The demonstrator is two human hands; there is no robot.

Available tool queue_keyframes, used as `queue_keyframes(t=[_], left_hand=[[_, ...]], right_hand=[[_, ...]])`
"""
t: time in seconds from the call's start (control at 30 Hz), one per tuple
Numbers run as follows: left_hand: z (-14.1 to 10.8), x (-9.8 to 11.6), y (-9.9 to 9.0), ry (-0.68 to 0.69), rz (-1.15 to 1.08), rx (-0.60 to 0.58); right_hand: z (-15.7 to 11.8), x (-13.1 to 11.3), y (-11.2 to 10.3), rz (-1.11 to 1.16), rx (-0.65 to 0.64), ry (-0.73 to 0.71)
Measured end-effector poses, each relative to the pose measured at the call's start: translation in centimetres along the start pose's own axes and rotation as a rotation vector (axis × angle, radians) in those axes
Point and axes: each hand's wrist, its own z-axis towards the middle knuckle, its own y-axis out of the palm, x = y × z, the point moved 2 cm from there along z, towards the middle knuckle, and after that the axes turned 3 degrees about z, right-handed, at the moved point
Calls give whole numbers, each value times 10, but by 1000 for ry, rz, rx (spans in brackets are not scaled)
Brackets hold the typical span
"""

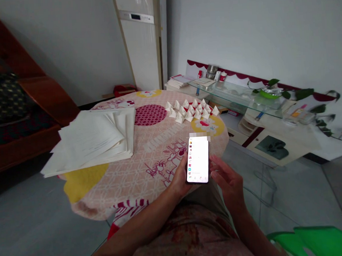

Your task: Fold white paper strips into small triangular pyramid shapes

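A smartphone (199,161) with a bright white screen is in my left hand (180,178), which is wrapped round its left and lower side. The screen shows a list with small coloured icons. Just right of the phone is my right hand (228,180), its fingers apart and slightly bent, holding nothing. On the table (128,181) beyond the phone stand several folded white paper pyramids (189,113) in rows. A pile of large white paper sheets (93,136) lies to the left.
A glass-topped cabinet (235,97) runs along the right wall, bearing papers, cups and a potted plant (270,93). A tall air conditioner (139,41) stands in the back corner. At left is a wooden bench (50,96); at lower right, a green plastic stool (325,240).
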Motion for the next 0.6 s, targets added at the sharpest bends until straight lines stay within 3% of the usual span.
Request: queue_keyframes(t=[0.2,0.4,0.6], left_hand=[[0,-3,1,-35,-68,-62],[1,-4,-1,-58,-96,-114],[1,-4,-2,-53,-73,-104]], right_hand=[[6,0,-5,-11,15,37],[17,-2,-5,-155,126,-18],[23,2,4,-63,60,31]])
